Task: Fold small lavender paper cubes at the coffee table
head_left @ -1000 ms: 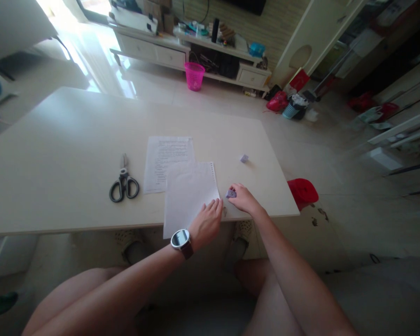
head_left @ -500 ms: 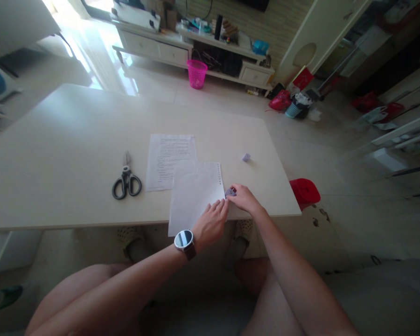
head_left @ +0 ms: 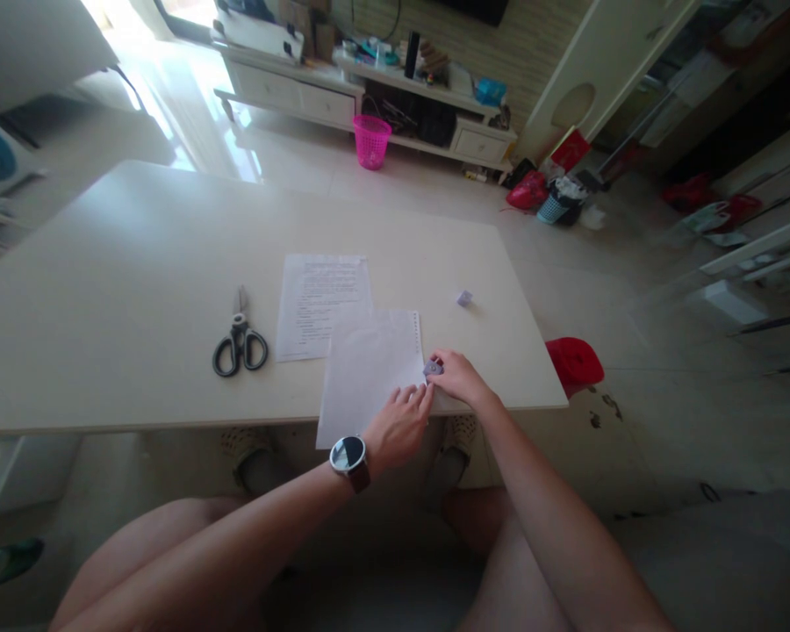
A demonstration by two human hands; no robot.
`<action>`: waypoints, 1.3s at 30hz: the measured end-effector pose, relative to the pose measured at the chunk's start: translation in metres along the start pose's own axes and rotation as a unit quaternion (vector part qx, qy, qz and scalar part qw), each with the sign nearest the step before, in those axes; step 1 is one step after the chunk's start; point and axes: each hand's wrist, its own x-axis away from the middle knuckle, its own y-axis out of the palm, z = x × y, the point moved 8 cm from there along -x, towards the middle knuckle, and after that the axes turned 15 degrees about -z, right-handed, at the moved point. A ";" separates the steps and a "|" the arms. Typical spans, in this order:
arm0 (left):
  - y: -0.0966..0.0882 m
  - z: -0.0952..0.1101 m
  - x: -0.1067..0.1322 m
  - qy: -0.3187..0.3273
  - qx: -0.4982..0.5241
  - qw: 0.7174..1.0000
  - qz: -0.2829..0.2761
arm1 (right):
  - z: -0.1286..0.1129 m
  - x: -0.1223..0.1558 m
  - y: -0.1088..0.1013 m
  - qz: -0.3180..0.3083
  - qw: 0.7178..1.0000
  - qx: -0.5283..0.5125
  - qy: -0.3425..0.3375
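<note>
A blank white sheet of paper (head_left: 369, 360) overhangs the table's near edge, with a row of small dark holes down the upper part of its right edge. My left hand (head_left: 401, 423), a watch on its wrist, lies on the sheet's lower right with its fingers stretched out. At the same right edge, my right hand (head_left: 459, 377) grips a small greyish-purple hole punch (head_left: 433, 369). The punch sits against the paper's edge, partly covered by my fingers. Under the blank sheet's upper left lies a printed sheet (head_left: 312, 294).
Scissors with black handles (head_left: 240, 342) lie left of the papers on the white table (head_left: 145, 263). A small pale folded piece (head_left: 464, 298) rests toward the right. Beyond the table stands a pink basket (head_left: 372, 142); a red bin (head_left: 574, 362) is past the right edge.
The blank sheet has shifted slightly right and toward me, and my left hand a little toward me. My right hand keeps hold of the hole punch at the paper's edge.
</note>
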 end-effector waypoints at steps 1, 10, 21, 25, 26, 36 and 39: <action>0.002 0.001 0.000 0.002 -0.003 1.000 -0.001 | -0.001 0.000 0.001 -0.001 1.000 0.007 -0.003; -0.014 0.002 0.004 0.027 0.015 1.000 -0.005 | -0.001 -0.003 0.006 0.000 1.000 0.016 -0.023; -0.003 -0.058 -0.004 -0.085 0.004 0.996 -0.036 | 0.018 0.003 0.003 -0.046 0.995 -0.053 0.072; -0.005 -0.050 -0.001 -0.088 -0.012 0.995 -0.038 | 0.019 0.001 0.012 -0.083 0.991 -0.080 0.066; -0.006 -0.049 -0.001 -0.088 -0.015 0.995 -0.038 | 0.021 0.000 0.015 -0.092 0.989 -0.094 0.066; -0.015 -0.042 0.002 -0.084 -0.015 0.996 -0.037 | 0.031 -0.011 0.023 -0.081 0.988 -0.118 0.051; -0.014 -0.043 0.002 -0.088 -0.008 0.995 -0.050 | 0.028 -0.010 0.021 -0.081 0.990 -0.110 0.046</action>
